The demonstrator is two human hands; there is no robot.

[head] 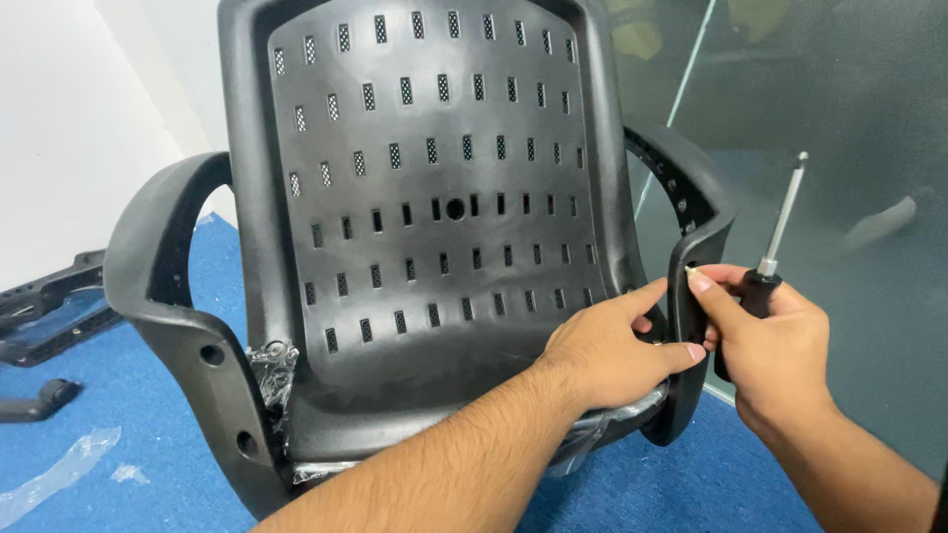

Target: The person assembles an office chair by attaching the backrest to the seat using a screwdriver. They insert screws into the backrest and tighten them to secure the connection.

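A black plastic chair shell (pixel 434 197) with a slotted back stands on the blue floor. My left hand (pixel 607 350) reaches across the seat and grips the lower part of the chair's right armrest (pixel 691 188), thumb on its inner side. My right hand (pixel 780 345) is just right of that armrest. It holds a screwdriver (pixel 785 212) with a black handle, the metal shaft pointing up. The right fingertips press on the armrest's outer edge near a hole. Whether a small screw sits under them I cannot tell.
The chair's left armrest (pixel 148 257) has round holes low on its post. Crumpled clear plastic wrap (pixel 272 370) clings to the seat edge. Black chair parts (pixel 49 306) and a plastic scrap (pixel 59 474) lie on the blue floor (pixel 148 415) at left. A glass wall (pixel 839 118) stands behind at right.
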